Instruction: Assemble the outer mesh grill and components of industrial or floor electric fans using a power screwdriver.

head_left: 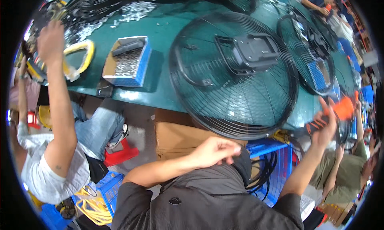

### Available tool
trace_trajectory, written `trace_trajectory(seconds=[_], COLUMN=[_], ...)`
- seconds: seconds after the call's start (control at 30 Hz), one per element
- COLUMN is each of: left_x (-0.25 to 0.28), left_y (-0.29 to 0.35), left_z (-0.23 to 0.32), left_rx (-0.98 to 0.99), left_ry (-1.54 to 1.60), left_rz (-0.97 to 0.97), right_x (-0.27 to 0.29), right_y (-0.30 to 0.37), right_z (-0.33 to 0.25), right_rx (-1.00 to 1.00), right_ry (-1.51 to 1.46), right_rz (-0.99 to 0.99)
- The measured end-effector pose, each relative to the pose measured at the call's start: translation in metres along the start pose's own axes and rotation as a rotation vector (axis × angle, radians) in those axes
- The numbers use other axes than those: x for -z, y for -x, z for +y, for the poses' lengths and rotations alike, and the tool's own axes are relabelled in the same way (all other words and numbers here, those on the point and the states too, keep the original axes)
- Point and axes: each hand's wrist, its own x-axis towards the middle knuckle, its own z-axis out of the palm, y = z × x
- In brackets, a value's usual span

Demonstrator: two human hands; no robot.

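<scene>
My right hand [325,130] grips an orange and black power screwdriver [343,108] beyond the table's front edge, right of the large black fan [240,94]. The fan lies flat on the green table, its round wire cage turned up with a dark motor housing [256,52] on it. Close to the cage's near rim, my left hand [219,151] hovers in front of my body. Its fingers are curled together, and whatever they may hold is too small to make out. A blue box [146,66] full of small metal pieces stands left of the fan.
A second fan [306,50] lies to the right, more along the far edge. A yellow ring-shaped roll [89,56] is at the left. Co-workers sit on both sides, one reaching an arm [60,110] over the table. Below are a cardboard box [172,136] and a blue crate [282,170].
</scene>
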Motion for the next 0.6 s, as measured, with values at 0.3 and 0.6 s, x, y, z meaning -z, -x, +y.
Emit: trace_trajectory(seconds=[0.3,0.6], left_x=[0.155,0.180], left_y=[0.103,0.081], left_z=[0.162,0.192], left_rx=[-0.643,0.185], left_ry=[-1.337,-1.857], left_rz=[1.071,0.792], right_x=[-0.005,-0.022], right_y=[0.020,0.008], right_z=[0.009,0.013], right_rx=[0.501,0.471], right_ry=[0.063,0.140], right_rz=[0.210,0.192])
